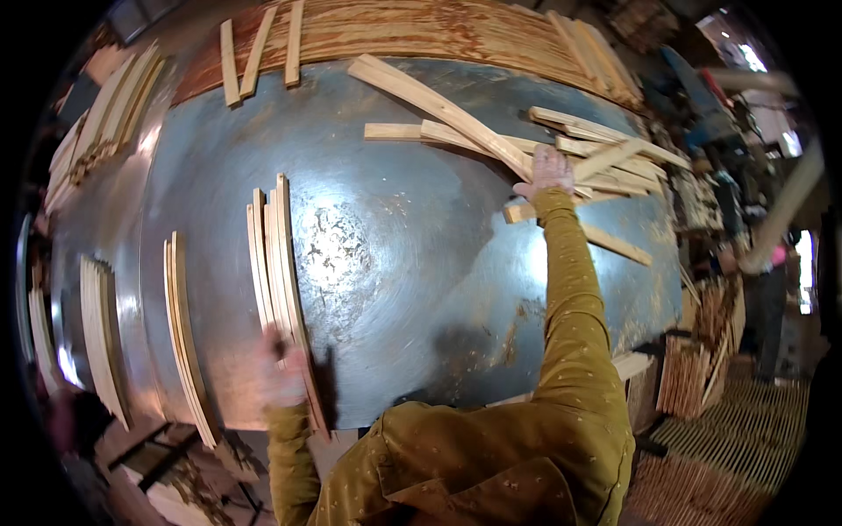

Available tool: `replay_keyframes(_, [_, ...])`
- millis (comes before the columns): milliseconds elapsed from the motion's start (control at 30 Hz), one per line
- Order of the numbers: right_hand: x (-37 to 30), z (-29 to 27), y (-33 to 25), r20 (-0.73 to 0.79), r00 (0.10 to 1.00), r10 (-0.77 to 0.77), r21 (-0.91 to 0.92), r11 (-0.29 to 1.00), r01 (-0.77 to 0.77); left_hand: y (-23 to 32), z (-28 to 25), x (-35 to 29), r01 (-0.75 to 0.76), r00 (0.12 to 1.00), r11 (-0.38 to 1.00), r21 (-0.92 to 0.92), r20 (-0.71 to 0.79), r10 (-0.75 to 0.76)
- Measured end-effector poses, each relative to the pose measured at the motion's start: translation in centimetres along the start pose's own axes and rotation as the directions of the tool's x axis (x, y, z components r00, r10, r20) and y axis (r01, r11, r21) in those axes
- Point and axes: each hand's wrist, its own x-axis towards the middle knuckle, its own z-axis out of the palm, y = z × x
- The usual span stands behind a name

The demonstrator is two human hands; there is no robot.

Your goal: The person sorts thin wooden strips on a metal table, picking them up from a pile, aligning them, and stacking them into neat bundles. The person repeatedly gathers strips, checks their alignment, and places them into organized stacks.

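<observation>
Resting at upper right, our right grip [552,173] spreads wide over sticks [443,111] that look light and stiff, best held mid-length. Our left grip [282,377], lower left, is too blurry to tell.

Blurry fingers [271,341] on the left hand [283,379]

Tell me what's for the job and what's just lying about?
Seemingly in use:
- narrow pale wooden strips at the left hand
- crossed pale wooden strips under the right hand

Seemingly lying about:
- brown grainy wooden board, far edge
- thin wooden slats
</observation>
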Motion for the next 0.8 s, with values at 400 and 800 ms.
replay_keyframes(400, [-0.9,-1.8,-0.5,0.366,0.832,-0.417,0.539,0.824,0.175,11.5,27.5,2.4,0.364,0.903,0.755,-0.546,0.406,-0.142])
replay_keyframes(800, [-13.1,10.3,-2.0,0.233,0.554,-0.799,0.459,-0.413,-0.787,14.1,28.8,-1.5,0.769,0.628,0.505,-0.391,0.612,-0.482])
